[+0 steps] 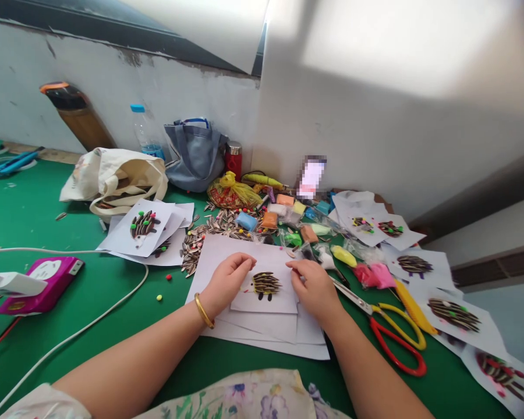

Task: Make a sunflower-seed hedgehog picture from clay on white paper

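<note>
In the head view, we have a small white card with a hedgehog of striped seeds lying flat between our hands, on larger white sheets that probably serve as a clean pad. Our left hand curls at its left side, thumb and forefinger drawn close together; our right hand bends at its right edge, fingers loosely curled. We cannot tell whether either pinches anything, though placed so, they may be steadying the card. Loose seeds and wrapped clay packets sit just beyond the sheets, presumably for easy reach, while scissors lie beside our right forearm. Other seed cards are spread left and right, perhaps to keep their raised figures uncrushed. The tabletop is green, crossed by a white cable beside a magenta device. Along the scuffed pale wall stand a cream bag, a blue-grey bag, a water bottle and a red flask; bright light falls from above.
</note>
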`<state>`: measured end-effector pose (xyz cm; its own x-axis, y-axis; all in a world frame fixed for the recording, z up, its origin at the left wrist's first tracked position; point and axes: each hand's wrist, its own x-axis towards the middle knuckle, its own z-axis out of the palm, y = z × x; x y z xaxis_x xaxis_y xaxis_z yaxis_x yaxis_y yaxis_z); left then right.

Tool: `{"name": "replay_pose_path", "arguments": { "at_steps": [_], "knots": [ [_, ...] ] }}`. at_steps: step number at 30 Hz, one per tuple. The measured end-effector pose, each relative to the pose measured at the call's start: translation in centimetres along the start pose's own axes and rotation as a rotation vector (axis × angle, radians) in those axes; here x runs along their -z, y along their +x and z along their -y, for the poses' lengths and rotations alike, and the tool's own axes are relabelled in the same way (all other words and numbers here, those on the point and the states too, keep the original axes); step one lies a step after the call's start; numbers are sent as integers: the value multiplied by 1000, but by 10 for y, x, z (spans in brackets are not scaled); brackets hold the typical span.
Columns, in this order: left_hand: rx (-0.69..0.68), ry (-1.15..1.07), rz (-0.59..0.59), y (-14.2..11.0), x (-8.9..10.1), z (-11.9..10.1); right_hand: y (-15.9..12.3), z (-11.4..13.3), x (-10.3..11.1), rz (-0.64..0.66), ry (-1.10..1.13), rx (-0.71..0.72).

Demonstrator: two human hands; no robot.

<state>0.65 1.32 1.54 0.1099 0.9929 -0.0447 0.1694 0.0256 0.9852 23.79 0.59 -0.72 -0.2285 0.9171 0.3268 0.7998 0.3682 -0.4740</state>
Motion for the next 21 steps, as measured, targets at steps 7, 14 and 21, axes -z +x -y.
{"name": "replay_pose_path", "arguments": {
  "at_steps": [7,14,21],
  "knots": [
    [-6,-1,3,0,0,1,-1,7,4,71,39,15],
    [-24,36,5,0,-2,5,0,9,3,102,43,28],
    [-112,94,5,0,-1,11,-1,3,-3,129,46,-5]
  ]
}}
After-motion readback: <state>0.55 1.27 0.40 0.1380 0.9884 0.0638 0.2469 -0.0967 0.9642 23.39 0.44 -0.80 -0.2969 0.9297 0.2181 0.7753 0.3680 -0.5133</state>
